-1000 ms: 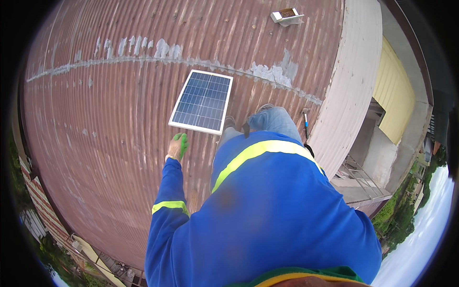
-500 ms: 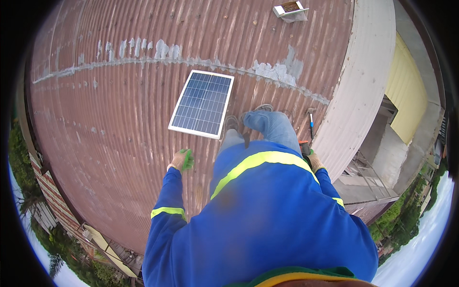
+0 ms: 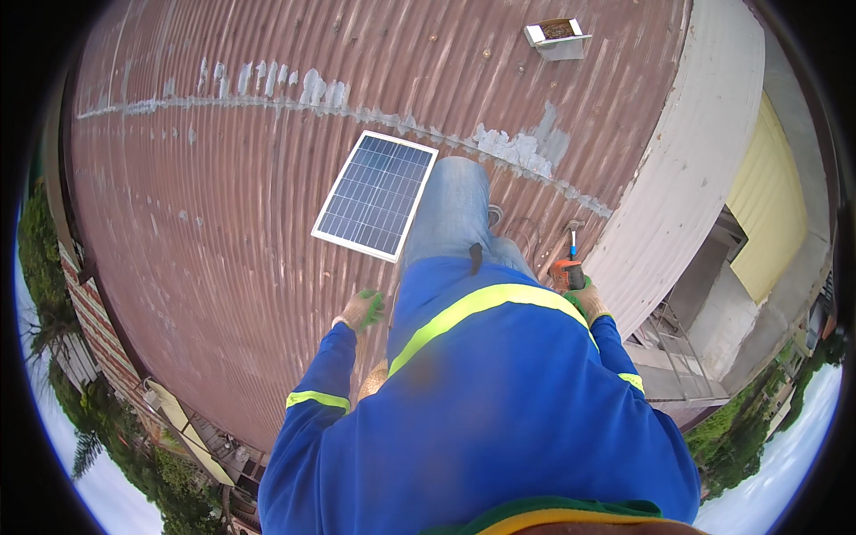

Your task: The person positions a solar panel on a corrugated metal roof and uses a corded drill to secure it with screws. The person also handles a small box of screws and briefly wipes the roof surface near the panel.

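Left hand: the gloved left hand [image 3: 361, 311] rests palm-down on the roof [image 3: 223, 232], fingers spread flat, holding nothing.
Right hand: the gloved right hand [image 3: 584, 303] is closed round the drill [image 3: 565, 274], an orange-and-black tool held low beside the right thigh.
Panel: the panel [image 3: 375, 194], a blue rectangle with a pale frame, lies flat on the roof just left of the outstretched leg [image 3: 453, 214], apart from both hands.
Screwdriver: a small tool with a blue handle [image 3: 572, 239] lies on the roof just above the drill, near the pale parapet [image 3: 687, 178].
Doing it well: judging by the posture, the weight should sit on the flat left palm and the seat; the drill is best kept pointed away from the leg, and any move toward the panel made along the ridges of the sheet, not across the rusted patches.
Risk: the roof slopes to an open edge at lower left; a loose tool could slide.
Box: a small white open box [image 3: 555, 36] sits at the top of the roof, well apart from the hands; its contents look dark, no label can be made out.
Signs: none visible on panel or drill from this view.
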`<state>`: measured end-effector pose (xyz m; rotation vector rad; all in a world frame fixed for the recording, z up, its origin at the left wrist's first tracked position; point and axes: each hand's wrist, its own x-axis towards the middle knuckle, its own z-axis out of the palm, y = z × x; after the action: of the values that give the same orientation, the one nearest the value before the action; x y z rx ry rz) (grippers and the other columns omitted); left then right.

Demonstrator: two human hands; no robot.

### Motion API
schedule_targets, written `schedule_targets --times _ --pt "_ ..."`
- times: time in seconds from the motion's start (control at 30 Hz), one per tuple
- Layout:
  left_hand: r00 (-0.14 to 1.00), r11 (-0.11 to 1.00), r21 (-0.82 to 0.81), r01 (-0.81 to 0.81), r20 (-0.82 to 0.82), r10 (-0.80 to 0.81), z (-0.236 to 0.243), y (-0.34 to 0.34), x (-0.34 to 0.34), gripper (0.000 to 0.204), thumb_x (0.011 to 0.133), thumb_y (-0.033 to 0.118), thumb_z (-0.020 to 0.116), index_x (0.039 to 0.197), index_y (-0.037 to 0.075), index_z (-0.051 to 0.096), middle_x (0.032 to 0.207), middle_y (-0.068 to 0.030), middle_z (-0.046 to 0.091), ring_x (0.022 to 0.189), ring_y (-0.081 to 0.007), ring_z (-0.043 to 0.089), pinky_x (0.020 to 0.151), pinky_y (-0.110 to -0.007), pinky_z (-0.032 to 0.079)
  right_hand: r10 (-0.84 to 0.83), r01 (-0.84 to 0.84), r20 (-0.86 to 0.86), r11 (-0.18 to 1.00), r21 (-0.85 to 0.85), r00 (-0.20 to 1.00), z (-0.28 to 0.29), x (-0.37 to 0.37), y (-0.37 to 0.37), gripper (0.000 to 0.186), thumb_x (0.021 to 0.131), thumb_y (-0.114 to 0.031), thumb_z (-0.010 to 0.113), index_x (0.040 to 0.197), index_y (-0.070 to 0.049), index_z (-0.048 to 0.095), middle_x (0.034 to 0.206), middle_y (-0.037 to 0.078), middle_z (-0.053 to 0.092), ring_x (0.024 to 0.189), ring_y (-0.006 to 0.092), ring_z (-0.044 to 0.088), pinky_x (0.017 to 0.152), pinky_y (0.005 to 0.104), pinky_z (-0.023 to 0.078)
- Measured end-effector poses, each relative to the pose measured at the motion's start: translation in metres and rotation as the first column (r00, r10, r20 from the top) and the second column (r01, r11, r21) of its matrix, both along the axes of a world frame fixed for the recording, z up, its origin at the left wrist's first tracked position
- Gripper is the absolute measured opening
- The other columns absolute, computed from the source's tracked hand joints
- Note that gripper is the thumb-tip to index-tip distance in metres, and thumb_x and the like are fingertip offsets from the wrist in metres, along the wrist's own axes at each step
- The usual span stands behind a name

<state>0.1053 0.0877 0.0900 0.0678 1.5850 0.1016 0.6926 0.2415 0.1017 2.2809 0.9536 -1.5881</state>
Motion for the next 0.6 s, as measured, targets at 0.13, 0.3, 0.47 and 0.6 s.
schedule_targets --times 0.13,0.3,0.47,0.6 --pt "0.999 0.999 0.005 -0.037 -0.035 0.037 0.006 0.005 -0.012 0.045 0.106 0.036 0.058 0.141 0.008 0.059 0.116 -0.012 0.072 0.092 -0.0255 0.073 0.083 -0.042 0.059 -0.092 0.088 0.085 0.995 0.048 0.992 -0.001 -0.003 0.021 0.058 0.076 -0.002 0.075 0.13 -0.008 0.055 0.079 0.007 0.065 0.057 0.0185 0.062 0.047 0.0366 0.051" --pt "0.989 1.0 -0.001 -0.004 -0.145 0.004 0.017 0.056 -0.061 0.046 0.104 0.038 0.061 0.139 0.009 0.06 0.116 -0.0111 0.071 0.092 -0.0252 0.073 0.082 -0.042 0.058 -0.202 0.185 0.07 0.963 0.198 0.977 -0.004 -0.019 0.027 0.053 0.077 -0.002 0.073 0.127 -0.009 0.056 0.073 0.005 0.062 0.053 0.017 0.058 0.045 0.0337 0.046" --pt "0.903 0.908 -0.107 0.406 -0.107 -0.416 0.011 0.208 -0.138 0.048 0.103 0.039 0.063 0.139 0.008 0.06 0.116 -0.0097 0.07 0.091 -0.0243 0.072 0.079 -0.04 0.059 -0.528 0.529 -0.092 0.792 0.304 0.844 0.013 -0.051 0.032 0.056 0.078 -0.001 0.073 0.132 -0.009 0.057 0.078 0.004 0.064 0.054 0.0151 0.058 0.045 0.0319 0.047" --pt "0.847 0.867 0.083 0.491 -0.281 -0.452 0.002 0.4 -0.205 0.043 0.102 0.039 0.067 0.132 0.009 0.063 0.105 -0.0017 0.068 0.082 -0.016 0.066 0.07 -0.034 0.053 -0.639 0.63 -0.103 0.696 0.344 0.762 0.028 -0.082 0.069 0.063 0.08 -0.004 0.076 0.139 -0.008 0.056 0.088 0.006 0.069 0.062 0.0139 0.063 0.048 0.0313 0.05"
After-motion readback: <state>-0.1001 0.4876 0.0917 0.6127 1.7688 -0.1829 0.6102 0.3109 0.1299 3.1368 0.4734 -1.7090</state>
